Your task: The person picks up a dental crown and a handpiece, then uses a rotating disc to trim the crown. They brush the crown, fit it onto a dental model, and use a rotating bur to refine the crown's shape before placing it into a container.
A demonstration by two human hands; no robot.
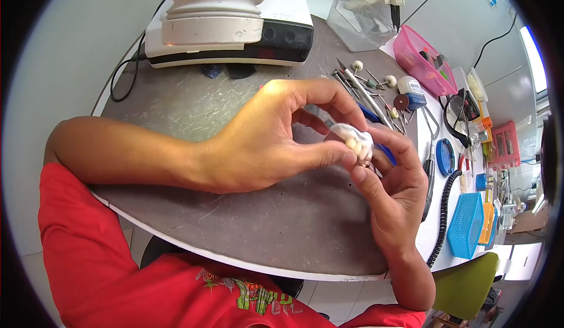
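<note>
Between my two hands, above the right part of the grey work mat, is a small dental model (356, 142) with cream-coloured teeth and a white part on top. My left hand (282, 134) pinches it from the left, thumb in front and fingers curved over behind. From the right, my right hand (393, 181) grips its other side with thumb and fingertips. The fingers cover parts of the model, so its underside is hidden. Just behind the hands lie a long metal instrument (367, 96) and several small polishing burs, one with a white felt tip (357, 65).
A white machine with a ribbed hose (212, 28) stands at the back left. Toward the right are a clear plastic box (359, 25), a pink basket (424, 61), a small labelled bottle (411, 92), a black coiled cable (445, 222) and a blue basket (466, 225).
</note>
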